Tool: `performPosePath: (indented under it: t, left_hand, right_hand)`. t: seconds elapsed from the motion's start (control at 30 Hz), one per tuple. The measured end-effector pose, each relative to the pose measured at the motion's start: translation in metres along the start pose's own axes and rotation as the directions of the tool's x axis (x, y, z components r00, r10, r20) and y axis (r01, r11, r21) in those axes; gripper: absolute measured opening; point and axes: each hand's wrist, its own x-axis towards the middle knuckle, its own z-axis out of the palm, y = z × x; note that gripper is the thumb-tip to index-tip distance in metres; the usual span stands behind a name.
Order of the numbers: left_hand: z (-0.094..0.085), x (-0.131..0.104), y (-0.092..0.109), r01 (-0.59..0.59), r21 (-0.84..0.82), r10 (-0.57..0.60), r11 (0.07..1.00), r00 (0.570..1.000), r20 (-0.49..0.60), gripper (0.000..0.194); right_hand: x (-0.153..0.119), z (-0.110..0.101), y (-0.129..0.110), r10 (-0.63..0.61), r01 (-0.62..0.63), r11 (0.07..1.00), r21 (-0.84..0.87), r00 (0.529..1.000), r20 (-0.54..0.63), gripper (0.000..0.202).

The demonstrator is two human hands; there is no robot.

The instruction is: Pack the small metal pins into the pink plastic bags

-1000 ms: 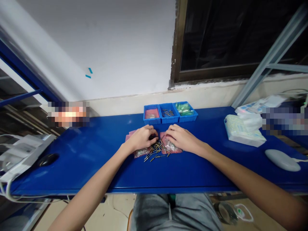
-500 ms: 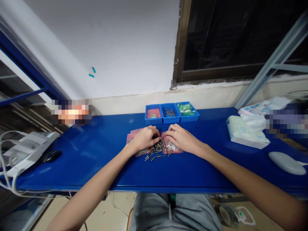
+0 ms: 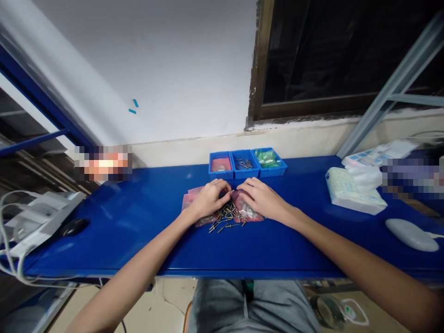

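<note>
A loose pile of metal blind rivets [image 3: 227, 213] lies on the blue table, between and partly over pink plastic bags. My left hand [image 3: 211, 198] is over the left pink bags [image 3: 187, 200], its thumb and fingers curled together above the pile's far end. Facing it, my right hand [image 3: 262, 199] rests at the right pink bag [image 3: 250, 213], with fingers bent inward along its upper edge. The fingertips of both hands come close together at the back of the pile. Whatever lies between them is too small or hidden to name.
Behind my hands, three blue bins stand in a row: a left bin [image 3: 221, 176] with a pink bag, a middle bin [image 3: 247, 175] with rivets, a right bin [image 3: 273, 172] with green bags. A tissue pack [image 3: 357, 201] lies right, a black mouse [image 3: 74, 227] left.
Both hands have shifted only slightly, and the fingers of my right hand reach a little farther inward. The pile and bags look the same.
</note>
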Motion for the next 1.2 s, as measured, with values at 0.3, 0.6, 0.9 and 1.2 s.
performPosePath:
  t: [0.3,0.6,0.9,1.2]
  left_hand:
    - [0.001,-0.002,0.004,-0.076,-0.059,0.074,0.995,0.996,-0.047,0.01]
    - [0.001,-0.001,0.007,-0.165,-0.049,0.156,0.985,0.975,-0.159,0.012]
    - [0.003,-0.004,0.002,-0.209,0.097,0.222,0.973,0.961,-0.163,0.02]
    - [-0.002,-0.005,0.006,-0.199,0.129,0.214,0.971,0.969,-0.12,0.017]
  right_hand:
    - [0.002,-0.001,-0.004,-0.022,0.027,0.997,0.073,0.998,-0.06,0.019]
    - [0.004,-0.001,-0.01,0.07,-0.055,0.977,0.206,0.995,-0.069,0.013]
    - [0.004,0.004,-0.011,0.24,-0.194,0.881,0.431,0.969,-0.055,0.01]
    - [0.004,0.003,-0.013,0.235,-0.185,0.86,0.476,0.971,-0.046,0.014]
